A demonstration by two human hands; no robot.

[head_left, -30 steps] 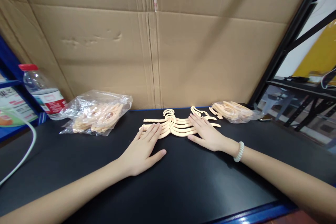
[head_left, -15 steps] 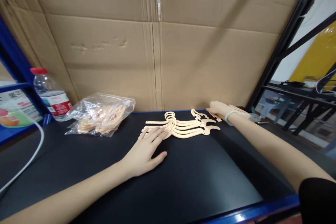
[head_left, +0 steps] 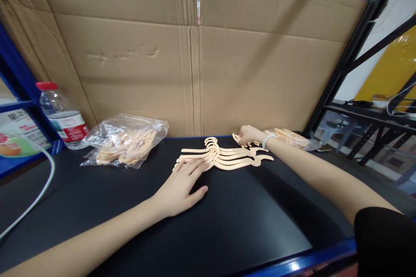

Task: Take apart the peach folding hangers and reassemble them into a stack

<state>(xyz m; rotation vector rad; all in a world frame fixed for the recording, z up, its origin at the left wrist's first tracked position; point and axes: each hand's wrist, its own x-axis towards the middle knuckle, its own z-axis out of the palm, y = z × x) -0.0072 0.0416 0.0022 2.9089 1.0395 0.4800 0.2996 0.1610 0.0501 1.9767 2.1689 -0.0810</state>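
Several beige hangers lie overlapped in a row on the black table, their hooks toward the cardboard. My left hand rests flat on their left arms, fingers spread and thumb apart. Beyond the right ends of the hangers, my right hand reaches down with bent, closed fingers at a small group of loose beige pieces. Its fingertips are too small to show exactly what they pinch. A bracelet circles the right wrist. Just right of that wrist lies an open plastic bag of beige pieces.
A clear bag with beige parts lies at the left back, beside a red-capped bottle. A white cable curves along the left edge. Cardboard stands behind the table, and a blue rail runs along the front.
My right hand has moved left, from beside the right-hand bag to the loose pieces, uncovering more of the bag. My left hand has stayed on the hangers.
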